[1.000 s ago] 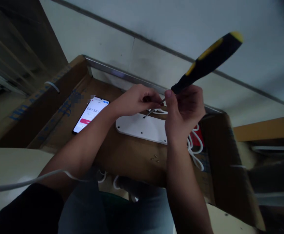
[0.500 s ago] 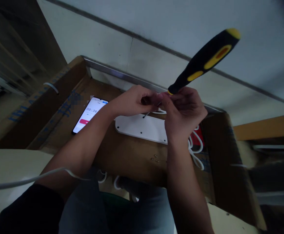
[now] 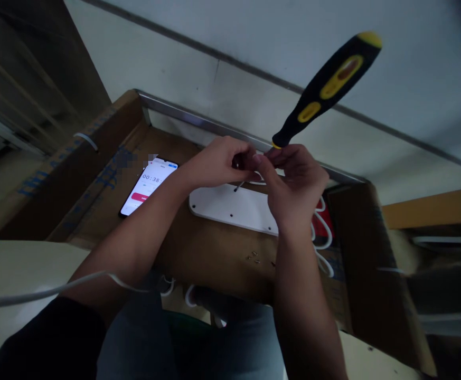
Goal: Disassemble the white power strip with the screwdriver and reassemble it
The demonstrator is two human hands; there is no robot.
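Note:
A screwdriver [image 3: 327, 87] with a black and yellow handle slants down to the left. Its tip stands at a hole near the far edge of a long white casing [image 3: 250, 208], which looks like the back of a power strip. My left hand [image 3: 230, 161] is closed around the lower shaft, just above the casing. Higher up, the fingers of my right hand [image 3: 297, 179] pinch the shaft close to the handle's neck. Both sets of fingertips partly hide the shaft. Several small screws [image 3: 255, 258] lie on the cardboard on the near side of the casing.
A phone [image 3: 145, 187] showing a timer lies left of the casing. White cable [image 3: 323, 237] loops at the right, over a red item [image 3: 324, 224]. Cardboard walls [image 3: 376, 264] border the work surface, and a pale panel [image 3: 254, 68] rises behind it.
The screwdriver's handle has turned and shifted slightly up and left, with my right hand moving a little left. My left hand keeps its hold on the shaft. The view has shifted slightly.

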